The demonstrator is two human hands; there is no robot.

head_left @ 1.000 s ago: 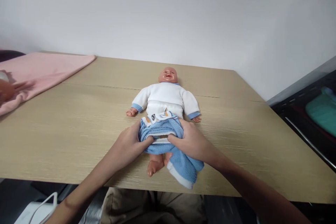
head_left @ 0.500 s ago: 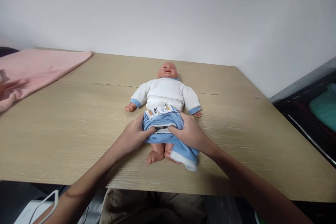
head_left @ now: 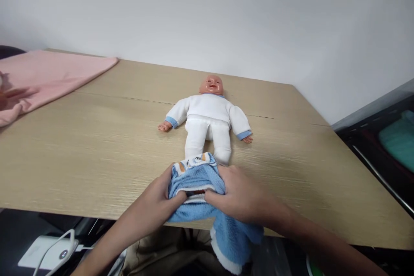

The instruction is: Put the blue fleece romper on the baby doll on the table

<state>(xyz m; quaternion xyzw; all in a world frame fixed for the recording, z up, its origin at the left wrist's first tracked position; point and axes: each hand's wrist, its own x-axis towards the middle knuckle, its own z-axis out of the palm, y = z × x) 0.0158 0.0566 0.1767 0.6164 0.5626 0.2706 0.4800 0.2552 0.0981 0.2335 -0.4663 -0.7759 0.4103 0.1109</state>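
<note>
Between my two hands is a small blue fleecy baby garment (head_left: 194,207), bunched up, with white trim and a band of white and orange pattern. My left hand (head_left: 161,195) grips its left side, thumb inside the white-edged opening. Gripping the opposite side, my right hand (head_left: 241,193) also has its thumb in the opening. A loose blue part with a white cuff hangs past the table's front edge. Just beyond the garment, a baby doll (head_left: 208,114) lies on its back, head away from me, in a white top with blue cuffs. Its feet are hidden behind the garment and hands.
The doll lies on a wooden table (head_left: 106,146) against a white wall. A pink cloth (head_left: 71,67) covers the far left corner. Below the front edge, at left, is a white device (head_left: 45,253) with a cable. Teal fabric (head_left: 399,142) shows inside something black at right.
Both hands have drawn the blue garment toward me, from over the doll's legs to the table's front edge. The doll's white legs now show.
</note>
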